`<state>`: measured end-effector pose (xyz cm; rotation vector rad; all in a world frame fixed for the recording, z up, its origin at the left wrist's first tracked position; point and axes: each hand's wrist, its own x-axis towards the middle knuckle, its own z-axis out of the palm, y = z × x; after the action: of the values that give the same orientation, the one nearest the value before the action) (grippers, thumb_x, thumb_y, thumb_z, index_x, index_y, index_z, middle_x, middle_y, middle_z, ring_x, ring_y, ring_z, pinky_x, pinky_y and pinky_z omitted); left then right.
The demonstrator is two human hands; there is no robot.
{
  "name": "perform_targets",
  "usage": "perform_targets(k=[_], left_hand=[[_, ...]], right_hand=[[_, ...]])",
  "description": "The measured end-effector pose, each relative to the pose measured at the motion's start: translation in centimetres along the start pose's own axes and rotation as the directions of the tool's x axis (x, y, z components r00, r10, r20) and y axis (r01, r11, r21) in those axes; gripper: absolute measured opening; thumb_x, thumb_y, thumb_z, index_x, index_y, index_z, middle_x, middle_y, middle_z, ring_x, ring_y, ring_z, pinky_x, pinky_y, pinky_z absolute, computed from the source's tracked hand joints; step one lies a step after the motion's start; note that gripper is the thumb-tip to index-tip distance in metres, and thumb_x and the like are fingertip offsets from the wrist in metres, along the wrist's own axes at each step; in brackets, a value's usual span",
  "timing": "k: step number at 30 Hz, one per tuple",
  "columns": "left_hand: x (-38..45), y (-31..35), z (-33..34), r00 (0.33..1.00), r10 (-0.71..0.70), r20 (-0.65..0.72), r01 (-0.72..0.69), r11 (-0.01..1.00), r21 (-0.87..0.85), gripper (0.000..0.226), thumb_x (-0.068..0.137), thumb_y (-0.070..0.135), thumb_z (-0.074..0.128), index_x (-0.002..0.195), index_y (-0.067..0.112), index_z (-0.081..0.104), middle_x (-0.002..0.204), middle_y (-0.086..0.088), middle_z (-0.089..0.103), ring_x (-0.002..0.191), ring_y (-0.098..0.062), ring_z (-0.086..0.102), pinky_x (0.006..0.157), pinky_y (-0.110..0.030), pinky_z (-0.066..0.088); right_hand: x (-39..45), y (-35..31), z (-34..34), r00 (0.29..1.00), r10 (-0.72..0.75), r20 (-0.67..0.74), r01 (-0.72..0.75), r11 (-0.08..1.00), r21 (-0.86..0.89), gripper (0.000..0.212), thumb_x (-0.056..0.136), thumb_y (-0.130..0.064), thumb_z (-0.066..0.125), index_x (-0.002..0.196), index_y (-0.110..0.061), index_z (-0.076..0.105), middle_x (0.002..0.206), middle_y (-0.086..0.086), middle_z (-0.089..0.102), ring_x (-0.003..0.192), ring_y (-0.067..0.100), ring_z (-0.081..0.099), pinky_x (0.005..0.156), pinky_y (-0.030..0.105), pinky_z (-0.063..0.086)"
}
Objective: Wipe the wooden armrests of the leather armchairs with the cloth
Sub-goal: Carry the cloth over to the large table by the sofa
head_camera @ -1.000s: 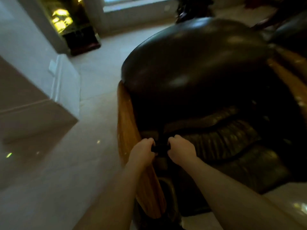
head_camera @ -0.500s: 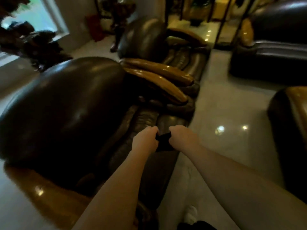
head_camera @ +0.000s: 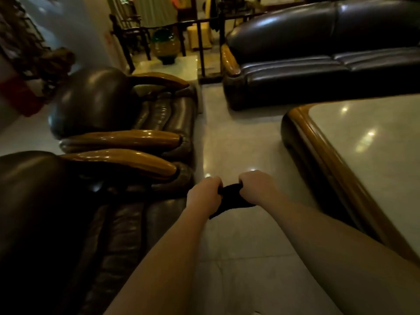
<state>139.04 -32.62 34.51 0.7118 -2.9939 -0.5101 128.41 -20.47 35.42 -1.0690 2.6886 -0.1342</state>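
A small dark cloth (head_camera: 229, 200) is stretched between my left hand (head_camera: 203, 193) and my right hand (head_camera: 255, 186), both fists closed on it above the pale floor. To my left stands a dark leather armchair (head_camera: 41, 201) with a glossy wooden armrest (head_camera: 127, 161) just left of my left hand. A second leather armchair (head_camera: 95, 98) sits behind it, its near wooden armrest (head_camera: 122, 138) lying alongside the first and its far armrest (head_camera: 159, 79) beyond. My hands touch neither chair.
A low table (head_camera: 322, 155) with a wood rim and pale glossy top stands at the right. A dark leather sofa (head_camera: 318, 64) with a wooden arm fills the back right. A vase (head_camera: 166, 45) on a white stand and dark railings are behind. Tiled floor runs between.
The view has swung right, from the near armchair's left armrest and back to the aisle in front of both chairs. Both hands kept the cloth between them and now hang over the floor.
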Motion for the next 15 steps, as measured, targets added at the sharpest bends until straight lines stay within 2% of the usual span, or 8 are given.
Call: perform_targets(k=[3, 9, 12, 15], left_hand=[[3.9, 3.4, 0.8, 0.996, 0.094, 0.004, -0.094, 0.996, -0.006, 0.011, 0.086, 0.018, 0.054, 0.095, 0.024, 0.051, 0.099, 0.001, 0.056, 0.081, -0.022, 0.057, 0.069, -0.035, 0.047], [11.4, 7.1, 2.4, 0.971, 0.232, 0.056, -0.228, 0.971, -0.071, 0.011, 0.086, 0.017, 0.057, 0.094, 0.020, 0.051, 0.099, -0.003, 0.054, 0.082, -0.026, 0.054, 0.064, -0.032, 0.035], [15.8, 7.3, 3.3, 0.958, 0.274, 0.088, -0.264, 0.958, -0.112, 0.011, 0.087, 0.019, 0.057, 0.097, 0.019, 0.052, 0.101, -0.003, 0.054, 0.087, -0.027, 0.055, 0.067, -0.033, 0.038], [21.2, 6.6, 3.8, 0.951, 0.298, 0.087, -0.283, 0.947, -0.153, 0.009, 0.088, 0.018, 0.055, 0.097, 0.019, 0.053, 0.102, -0.004, 0.054, 0.089, -0.028, 0.055, 0.070, -0.035, 0.042]], right_hand=[[1.8, 4.3, -1.3, 0.998, 0.063, -0.013, -0.063, 0.998, -0.023, 0.001, 0.080, -0.018, 0.052, 0.080, -0.019, 0.052, 0.087, 0.003, 0.060, 0.079, 0.024, 0.055, 0.066, 0.034, 0.046], [5.1, 9.8, -2.6, 0.980, 0.196, -0.035, -0.198, 0.976, -0.088, 0.010, 0.084, -0.019, 0.056, 0.092, -0.018, 0.062, 0.077, -0.001, 0.051, 0.070, 0.020, 0.051, 0.059, 0.032, 0.039], [8.3, 11.3, -3.2, 0.964, 0.267, 0.017, -0.265, 0.961, -0.077, 0.009, 0.086, -0.019, 0.054, 0.090, -0.018, 0.062, 0.074, -0.001, 0.051, 0.070, 0.020, 0.053, 0.061, 0.034, 0.046], [12.8, 12.0, -4.0, 0.950, 0.310, 0.041, -0.306, 0.949, -0.082, 0.008, 0.088, -0.018, 0.052, 0.089, -0.018, 0.060, 0.077, 0.001, 0.055, 0.072, 0.021, 0.055, 0.061, 0.034, 0.046]])
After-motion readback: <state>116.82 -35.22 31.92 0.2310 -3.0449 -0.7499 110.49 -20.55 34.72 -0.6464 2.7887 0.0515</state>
